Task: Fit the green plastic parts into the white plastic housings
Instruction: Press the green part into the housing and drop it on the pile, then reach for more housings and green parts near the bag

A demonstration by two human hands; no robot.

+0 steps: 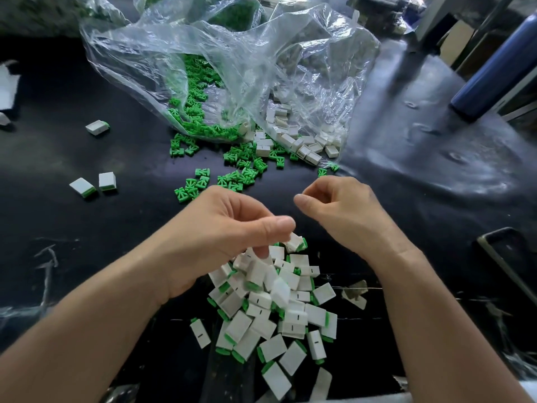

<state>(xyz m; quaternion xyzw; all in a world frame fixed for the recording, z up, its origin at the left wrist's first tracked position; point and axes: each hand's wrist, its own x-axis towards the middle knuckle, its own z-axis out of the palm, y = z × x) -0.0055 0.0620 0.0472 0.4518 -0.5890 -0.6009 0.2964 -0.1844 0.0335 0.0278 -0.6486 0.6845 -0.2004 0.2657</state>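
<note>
My left hand [232, 228] hovers with loosely curled fingers over a heap of assembled white housings with green ends [279, 309] near the table's front edge. One assembled piece [295, 242] lies just under my thumb tip, with no finger closed round it. My right hand [340, 207] is a little further back and to the right, fingers curled in, thumb against the forefinger, nothing visible in it. Loose green parts [241, 167] are scattered behind both hands. Empty white housings [305, 146] spill from a clear plastic bag [232, 53].
Three assembled pieces lie apart at the left: two [96, 184] and one [97, 128]. A dark blue bottle [494, 71] stands at the back right. A dark framed object [505, 257] sits at the right edge. The work surface is black [87, 228].
</note>
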